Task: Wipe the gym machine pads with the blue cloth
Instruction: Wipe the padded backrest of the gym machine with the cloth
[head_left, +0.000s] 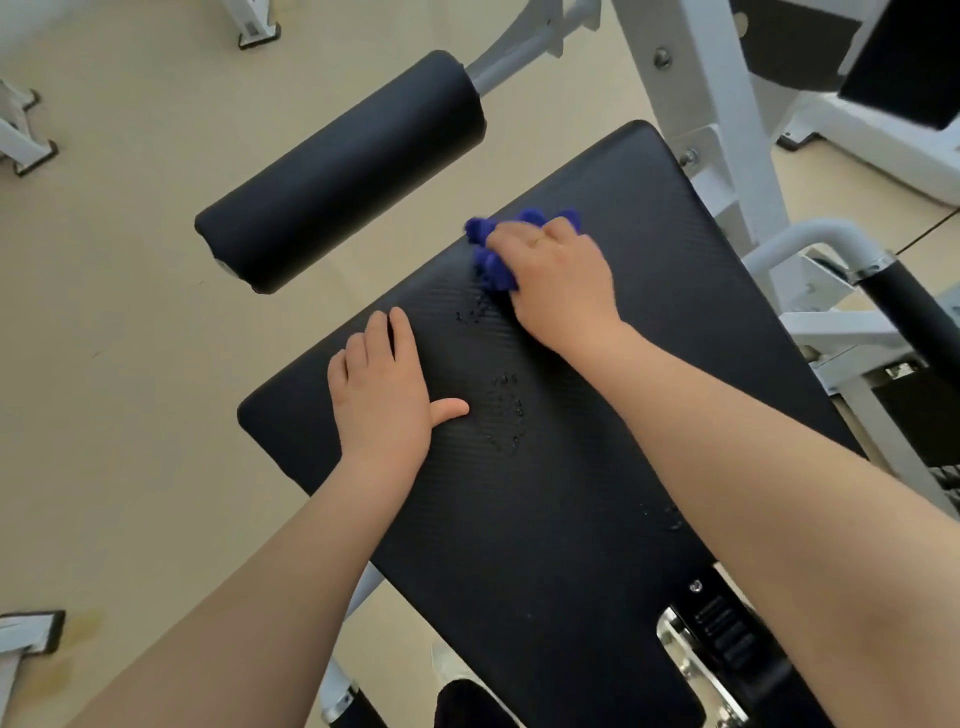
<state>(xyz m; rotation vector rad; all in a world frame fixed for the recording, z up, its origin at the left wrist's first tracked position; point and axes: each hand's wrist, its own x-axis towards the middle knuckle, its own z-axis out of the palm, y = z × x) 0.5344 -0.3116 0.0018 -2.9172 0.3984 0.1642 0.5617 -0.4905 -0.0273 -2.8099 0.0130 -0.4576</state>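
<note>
Right hand (553, 280) bunches the blue cloth (493, 260) at twelve o'clock on the flat pad (597, 467), grip clenched around it. Left hand (384, 395) rests flat at nine o'clock. Soft, light cloth: best held bunched. Droplets (506, 410) remain; roller pad (343, 166) waits.

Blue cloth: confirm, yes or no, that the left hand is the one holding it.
No. The right hand grips the blue cloth on the flat pad; the left hand rests flat, holding nothing.
</note>
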